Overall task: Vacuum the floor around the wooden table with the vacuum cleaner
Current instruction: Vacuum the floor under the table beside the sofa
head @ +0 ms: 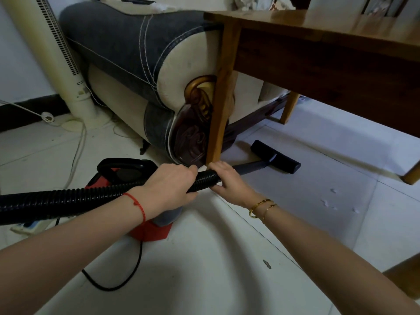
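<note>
A wooden table (pixel 318 26) fills the upper right, its near leg (pixel 221 105) standing just past my hands. The red vacuum cleaner body (pixel 150 230) with a black handle (pixel 123 165) sits on the white tiled floor (pixel 204 269) under my left arm. Its black ribbed hose (pixel 68 198) runs from the left edge to a dark wand (pixel 250 167). The black floor nozzle (pixel 276 156) lies flat on the tiles under the table. My left hand (pixel 169 187) grips the hose. My right hand (pixel 227 180) holds where hose meets wand.
A grey and cream sofa arm (pixel 136 64) with carved dark wood stands against the table leg. A cream tower fan (pixel 52 53) and white cords (pixel 77 151) are at the left. The vacuum's black power cable (pixel 127 276) loops on the floor. Small scraps (pixel 327 202) dot the tiles at right.
</note>
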`<state>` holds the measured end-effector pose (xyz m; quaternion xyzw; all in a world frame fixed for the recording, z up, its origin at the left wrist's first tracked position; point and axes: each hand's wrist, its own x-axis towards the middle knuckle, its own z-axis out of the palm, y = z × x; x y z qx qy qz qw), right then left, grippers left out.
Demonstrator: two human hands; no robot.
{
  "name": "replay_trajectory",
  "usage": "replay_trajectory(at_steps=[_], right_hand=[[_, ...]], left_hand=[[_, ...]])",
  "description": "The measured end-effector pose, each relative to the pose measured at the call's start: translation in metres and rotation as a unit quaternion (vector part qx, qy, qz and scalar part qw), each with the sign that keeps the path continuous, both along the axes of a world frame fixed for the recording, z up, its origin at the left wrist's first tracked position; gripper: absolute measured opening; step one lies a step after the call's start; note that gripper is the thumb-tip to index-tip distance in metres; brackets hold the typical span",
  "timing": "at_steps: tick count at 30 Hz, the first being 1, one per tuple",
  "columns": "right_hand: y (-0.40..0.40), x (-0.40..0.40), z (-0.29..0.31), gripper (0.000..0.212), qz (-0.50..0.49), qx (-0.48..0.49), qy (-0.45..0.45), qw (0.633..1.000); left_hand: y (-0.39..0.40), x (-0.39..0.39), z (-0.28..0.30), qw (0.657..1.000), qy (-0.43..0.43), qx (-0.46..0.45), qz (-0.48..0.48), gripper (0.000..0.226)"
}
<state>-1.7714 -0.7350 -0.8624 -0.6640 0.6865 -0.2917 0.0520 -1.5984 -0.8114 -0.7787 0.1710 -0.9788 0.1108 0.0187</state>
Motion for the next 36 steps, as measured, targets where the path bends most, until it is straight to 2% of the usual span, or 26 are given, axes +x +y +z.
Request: replay_trajectory(at_steps=[9,12,16,21,29,36], right_hand=[[-0.024,-0.064,-0.001,0.018,-0.012,0.01,0.001,1.0],[-0.034,-0.09,-0.005,0.016,-0.044,0.023,0.056,0.997],[-0.045,-0.119,-0.009,0.025,-0.089,0.045,0.143,0.985],[-0.05,-0.144,-0.008,0.03,-0.118,0.036,0.127,0.984],[-0.052,-0.167,-0.016,0.035,-0.197,0.076,0.138,0.968],[-0.049,-0.162,-0.02,0.034,-0.194,0.076,0.118,0.971]], left_hand=[[-0.024,-0.064,-0.01,1.0,0.02,0.001,0.0,0.032],[-0.031,-0.09,-0.02,0.999,0.036,0.001,0.013,0.032],[-0.041,-0.124,-0.034,0.999,0.039,0.014,0.033,0.033],[-0.053,-0.162,-0.043,0.996,0.049,0.053,0.046,0.036],[-0.055,-0.202,-0.048,0.995,0.03,0.081,0.057,0.035],[-0.054,-0.197,-0.05,0.992,0.028,0.105,0.058,0.035]])
